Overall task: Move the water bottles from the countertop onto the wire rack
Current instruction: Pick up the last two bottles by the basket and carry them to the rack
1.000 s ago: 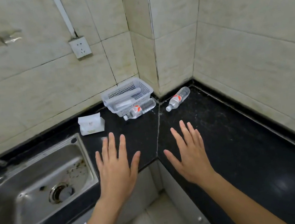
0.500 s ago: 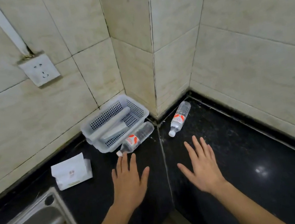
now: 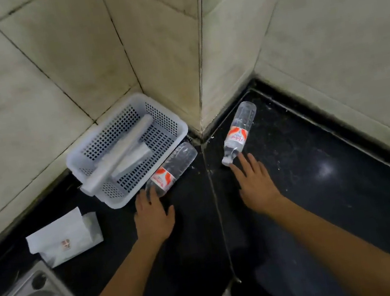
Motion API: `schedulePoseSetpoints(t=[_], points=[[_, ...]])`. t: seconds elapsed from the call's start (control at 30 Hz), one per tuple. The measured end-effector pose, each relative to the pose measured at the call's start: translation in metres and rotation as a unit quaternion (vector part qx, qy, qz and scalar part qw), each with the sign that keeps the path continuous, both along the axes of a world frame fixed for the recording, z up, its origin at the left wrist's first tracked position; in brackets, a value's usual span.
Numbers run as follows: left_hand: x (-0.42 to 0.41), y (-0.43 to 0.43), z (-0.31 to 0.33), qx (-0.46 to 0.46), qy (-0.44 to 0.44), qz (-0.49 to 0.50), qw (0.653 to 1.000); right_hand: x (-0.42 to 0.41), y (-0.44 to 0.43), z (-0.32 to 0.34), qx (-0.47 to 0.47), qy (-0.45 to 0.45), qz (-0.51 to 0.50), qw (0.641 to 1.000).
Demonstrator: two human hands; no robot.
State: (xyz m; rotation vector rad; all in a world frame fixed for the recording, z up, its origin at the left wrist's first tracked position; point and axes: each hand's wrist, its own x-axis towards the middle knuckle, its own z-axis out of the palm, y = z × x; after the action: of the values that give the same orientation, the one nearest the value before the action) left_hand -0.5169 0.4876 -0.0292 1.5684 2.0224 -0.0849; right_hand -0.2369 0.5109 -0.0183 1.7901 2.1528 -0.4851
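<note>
Water bottles [image 3: 174, 167] lie unmoved; left hand [image 3: 154, 216] and right hand [image 3: 255, 184] (fingers flat, holding nothing) have now reached their caps.

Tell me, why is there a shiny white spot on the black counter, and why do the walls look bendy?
In the head view, the white spot is glare, probably a light bouncing off the polished black countertop. Also in the head view, the tiled walls lean and bow because the wide-angle lens stretches the edges. The whole frame is dim and a bit soft.
</note>
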Motion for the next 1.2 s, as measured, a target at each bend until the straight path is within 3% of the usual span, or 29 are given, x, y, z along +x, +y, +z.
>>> schedulePoseSetpoints(t=[0.17, 0.27, 0.47, 0.6, 0.7, 0.77, 0.87, 0.97, 1.07, 1.13, 1.2], points=[[0.007, 0.014, -0.023, 0.015, 0.020, 0.051, 0.998, 0.011, 0.070, -0.015, 0.056, -0.059, 0.129, 0.988], [0.010, 0.021, -0.037, 0.021, 0.042, 0.067, 0.997, 0.013, 0.093, -0.024, 0.040, -0.091, 0.162, 0.982], [0.006, 0.023, -0.044, 0.041, 0.138, -0.012, 0.990, 0.010, 0.092, -0.025, 0.061, -0.155, 0.168, 0.972], [0.004, 0.011, -0.037, 0.066, 0.105, -0.059, 0.990, 0.017, 0.083, -0.025, 0.067, -0.152, 0.183, 0.969], [0.018, -0.004, -0.017, 0.100, 0.020, -0.028, 0.994, 0.019, 0.071, -0.019, 0.110, -0.074, 0.171, 0.976], [0.026, -0.001, 0.003, 0.136, -0.015, -0.033, 0.990, 0.018, 0.061, -0.012, 0.170, 0.056, 0.107, 0.978], [0.030, 0.026, 0.038, 0.221, -0.017, -0.079, 0.972, 0.016, 0.052, 0.014, 0.219, 0.238, -0.029, 0.946], [0.033, 0.062, 0.074, 0.311, 0.007, -0.119, 0.943, 0.023, 0.050, 0.037, 0.226, 0.329, -0.195, 0.896], [0.046, 0.076, 0.091, 0.365, 0.051, -0.173, 0.914, 0.027, 0.037, 0.052, 0.245, 0.379, -0.309, 0.837], [0.054, 0.073, 0.078, 0.348, 0.063, -0.226, 0.908, 0.023, 0.022, 0.053, 0.237, 0.363, -0.319, 0.843], [0.062, 0.065, 0.061, 0.309, 0.034, -0.219, 0.925, 0.019, 0.009, 0.047, 0.228, 0.346, -0.288, 0.863]])
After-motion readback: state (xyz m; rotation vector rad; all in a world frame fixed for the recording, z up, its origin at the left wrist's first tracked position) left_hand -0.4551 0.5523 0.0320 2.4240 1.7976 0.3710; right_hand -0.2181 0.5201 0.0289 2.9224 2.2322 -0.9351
